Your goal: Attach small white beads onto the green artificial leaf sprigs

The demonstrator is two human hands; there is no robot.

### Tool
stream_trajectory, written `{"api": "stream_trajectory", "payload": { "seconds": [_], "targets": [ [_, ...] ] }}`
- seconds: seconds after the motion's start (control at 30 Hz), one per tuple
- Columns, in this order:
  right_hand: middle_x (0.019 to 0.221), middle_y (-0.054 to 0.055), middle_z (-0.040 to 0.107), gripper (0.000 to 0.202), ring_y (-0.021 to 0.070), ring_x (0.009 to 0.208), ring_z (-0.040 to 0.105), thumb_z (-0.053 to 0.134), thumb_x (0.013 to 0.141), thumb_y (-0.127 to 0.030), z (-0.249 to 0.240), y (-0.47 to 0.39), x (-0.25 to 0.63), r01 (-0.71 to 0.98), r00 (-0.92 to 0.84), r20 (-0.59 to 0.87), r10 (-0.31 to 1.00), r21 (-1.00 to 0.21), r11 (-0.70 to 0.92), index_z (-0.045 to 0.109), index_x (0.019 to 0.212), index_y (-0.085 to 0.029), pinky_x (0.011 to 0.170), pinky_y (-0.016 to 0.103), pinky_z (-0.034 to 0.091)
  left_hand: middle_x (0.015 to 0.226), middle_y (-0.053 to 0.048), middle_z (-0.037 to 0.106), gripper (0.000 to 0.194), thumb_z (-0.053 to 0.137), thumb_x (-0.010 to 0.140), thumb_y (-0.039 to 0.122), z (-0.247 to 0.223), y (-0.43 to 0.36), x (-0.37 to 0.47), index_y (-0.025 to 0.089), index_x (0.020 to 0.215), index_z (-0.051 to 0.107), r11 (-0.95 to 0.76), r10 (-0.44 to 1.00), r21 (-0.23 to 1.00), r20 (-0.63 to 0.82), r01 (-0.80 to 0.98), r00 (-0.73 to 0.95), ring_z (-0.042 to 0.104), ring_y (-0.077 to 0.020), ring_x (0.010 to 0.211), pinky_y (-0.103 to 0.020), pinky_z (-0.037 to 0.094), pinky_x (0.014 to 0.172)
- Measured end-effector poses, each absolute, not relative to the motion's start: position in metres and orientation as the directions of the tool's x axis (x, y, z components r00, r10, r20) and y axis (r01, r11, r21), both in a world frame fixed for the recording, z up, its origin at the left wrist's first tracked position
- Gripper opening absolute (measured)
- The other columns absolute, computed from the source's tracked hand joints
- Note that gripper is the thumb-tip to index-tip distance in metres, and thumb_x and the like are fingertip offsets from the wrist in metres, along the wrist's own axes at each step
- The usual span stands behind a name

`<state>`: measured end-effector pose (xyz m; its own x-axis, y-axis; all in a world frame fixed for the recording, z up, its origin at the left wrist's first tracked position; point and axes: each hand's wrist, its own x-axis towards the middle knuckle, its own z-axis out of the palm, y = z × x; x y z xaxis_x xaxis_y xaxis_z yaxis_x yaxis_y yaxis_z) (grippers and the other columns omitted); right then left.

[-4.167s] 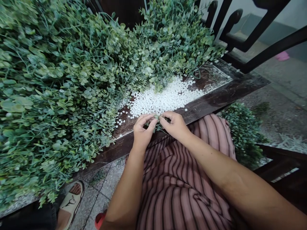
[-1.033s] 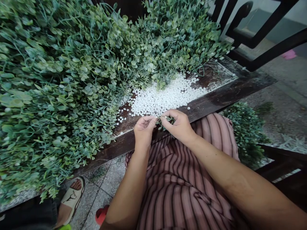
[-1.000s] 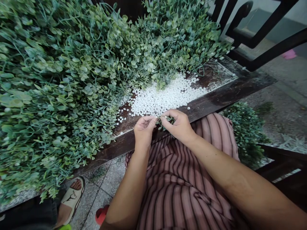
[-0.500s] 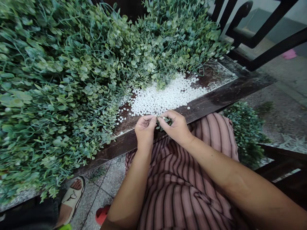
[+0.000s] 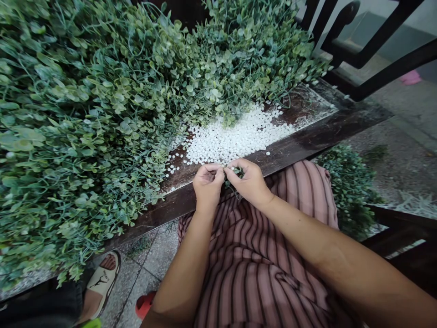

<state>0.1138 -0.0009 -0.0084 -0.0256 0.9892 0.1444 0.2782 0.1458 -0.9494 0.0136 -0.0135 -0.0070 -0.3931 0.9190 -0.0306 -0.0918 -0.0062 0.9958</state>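
My left hand (image 5: 207, 187) and my right hand (image 5: 251, 183) meet fingertip to fingertip above the bench's front edge. The right one is closed on a small green leafy sprig (image 5: 238, 172), whose leaves and thin stem show beneath its fingers. Thumb and forefinger of the left are pinched at the sprig's tip; whatever tiny piece sits between them is too small to make out. Just beyond the fingers lies a spread of small white bead-like pieces (image 5: 232, 139). Behind it rises a big heap of artificial green foliage (image 5: 102, 114).
The dark wooden bench (image 5: 307, 141) has a black slatted armrest (image 5: 362, 89) at the right. More foliage (image 5: 351, 191) is low on the right. At lower left are another person's sandalled foot (image 5: 102, 282) and a red shoe (image 5: 145, 304).
Both hands stay together in nearly the same place, with only slight finger shifts. A bit more of the sprig's stem shows below the right hand.
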Motion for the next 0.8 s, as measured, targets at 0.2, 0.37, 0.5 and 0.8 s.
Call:
{"api": "stream_trajectory", "payload": {
  "seconds": [0.2,0.37,0.5,0.8],
  "targets": [
    [0.064,0.001,0.059,0.007,0.0125,0.064,0.053,0.053,0.067,-0.021,-0.0070,-0.0006,0.1140,0.221,-0.016,0.047,0.999,-0.974,0.049,0.054,0.062,-0.018,0.067,0.026,0.043,0.065,0.001,0.060,0.008,0.065,0.058,0.018,-0.0075,-0.0133,0.0123,0.016,0.061,0.058,-0.021,0.925,0.998,-0.002,-0.054,-0.381,0.056,-0.0093,0.064,-0.024,0.046,0.067],
    [0.062,0.000,0.057,0.008,0.0110,0.061,0.051,0.054,0.066,-0.022,-0.0038,0.0008,0.1150,0.173,-0.027,-0.015,1.000,-0.985,-0.010,0.054,0.060,-0.017,0.064,0.024,0.041,0.066,0.000,0.060,0.009,0.065,0.059,0.019,-0.0085,-0.0137,0.0093,0.016,0.061,0.058,-0.010,0.931,0.999,-0.006,-0.041,-0.364,0.056,-0.0092,0.064,-0.024,0.046,0.068],
    [0.061,0.000,0.056,0.008,0.0107,0.060,0.049,0.053,0.065,-0.023,-0.0028,0.0015,0.1155,0.153,-0.033,-0.053,0.998,-0.987,-0.047,0.054,0.061,-0.017,0.062,0.024,0.040,0.067,0.000,0.060,0.008,0.066,0.059,0.018,-0.0076,-0.0140,0.0089,0.016,0.062,0.058,-0.010,0.935,0.999,-0.008,-0.047,-0.355,0.056,-0.0087,0.064,-0.023,0.046,0.067],
    [0.061,0.000,0.055,0.009,0.0110,0.061,0.049,0.053,0.065,-0.024,-0.0053,0.0020,0.1160,0.148,-0.029,-0.059,0.998,-0.988,-0.054,0.054,0.061,-0.016,0.063,0.025,0.040,0.066,0.000,0.061,0.009,0.067,0.059,0.018,-0.0068,-0.0139,0.0099,0.016,0.062,0.059,-0.002,0.939,1.000,-0.004,-0.015,-0.343,0.057,-0.0089,0.064,-0.023,0.047,0.066]
  ]
}}
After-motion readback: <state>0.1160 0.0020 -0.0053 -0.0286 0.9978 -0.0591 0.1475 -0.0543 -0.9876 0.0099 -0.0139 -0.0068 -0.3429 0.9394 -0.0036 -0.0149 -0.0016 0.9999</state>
